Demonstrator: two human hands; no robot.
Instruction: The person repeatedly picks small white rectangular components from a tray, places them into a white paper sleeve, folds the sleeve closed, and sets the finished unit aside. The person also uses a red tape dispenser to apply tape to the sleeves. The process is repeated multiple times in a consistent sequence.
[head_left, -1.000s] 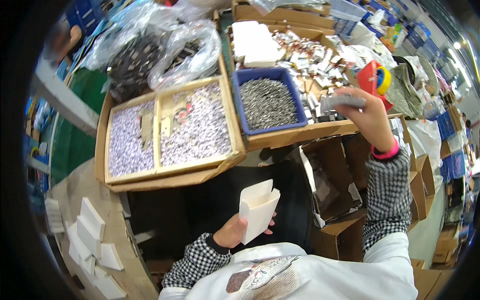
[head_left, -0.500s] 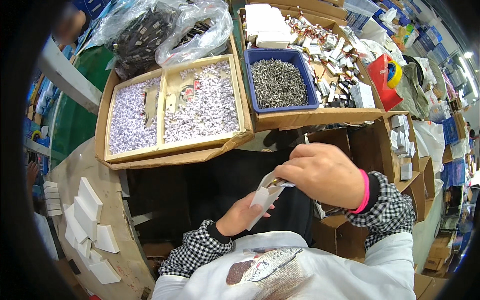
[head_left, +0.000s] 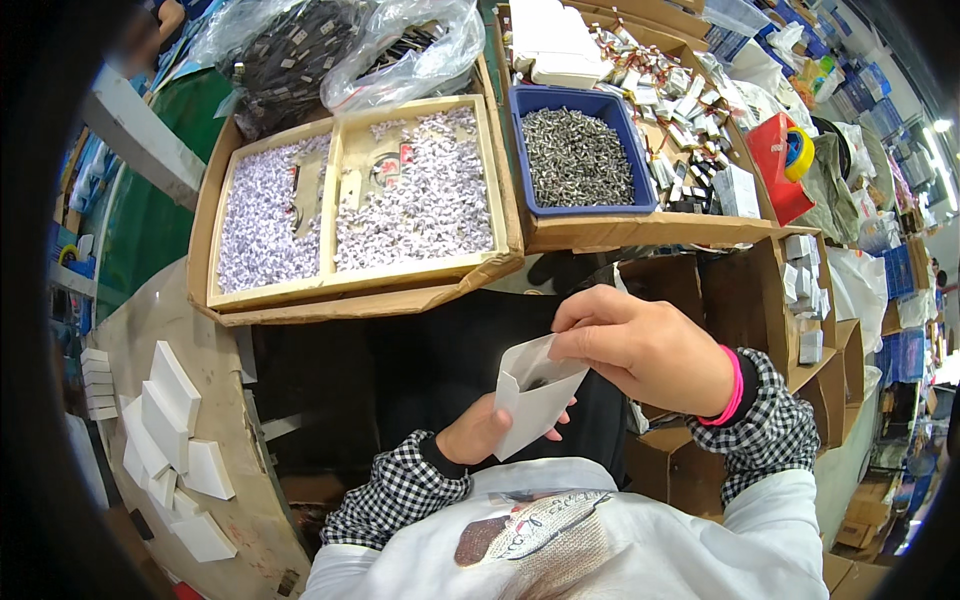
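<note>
My left hand (head_left: 482,430) holds a small open white carton box (head_left: 532,395) close to my chest, its mouth facing up. My right hand (head_left: 645,345) sits over the box's upper right edge, fingers pinched at the opening; something dark shows inside the box. Beyond, on the bench, stands a blue bin (head_left: 577,155) of small grey metal parts. To its left lies a wooden two-compartment tray (head_left: 340,200) filled with small pale purple pieces.
Several folded white boxes (head_left: 170,420) lie stacked at the lower left. Clear plastic bags of dark parts (head_left: 330,50) sit behind the tray. White packets and small parts (head_left: 640,60) crowd the back right, beside a red tape dispenser (head_left: 780,155). Cardboard cartons (head_left: 790,290) stand to my right.
My right hand came back from the far right of the bench down to the white box and now rests at its opening. The left hand kept holding the box.
</note>
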